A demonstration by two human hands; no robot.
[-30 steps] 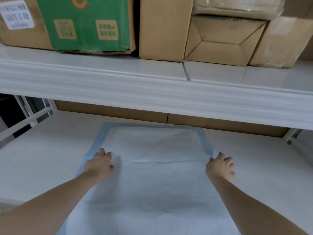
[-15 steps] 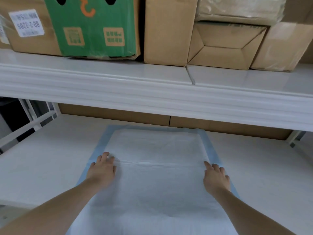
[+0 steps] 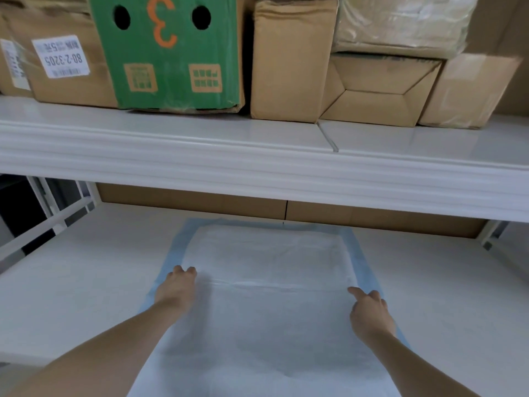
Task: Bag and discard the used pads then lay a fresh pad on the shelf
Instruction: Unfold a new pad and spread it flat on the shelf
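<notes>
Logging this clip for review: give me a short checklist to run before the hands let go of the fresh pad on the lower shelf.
1. Pad lies on lower shelf: ok.
2. Far edge reaches the back: ok.
3. Flatness: not ok, a crease runs across the middle.
4. Left hand resting on the pad's left side: ok.
5. Right hand on its right side, forefinger extended: ok.
6. Near edge placement: cannot tell, out of frame.

on the upper shelf (image 3: 200, 133), a green box (image 3: 171, 53) with two round holes stands near the left end. a brown carton with a white label (image 3: 68, 70) sits left of it. plain cardboard boxes (image 3: 292, 58) fill the right side.
</notes>
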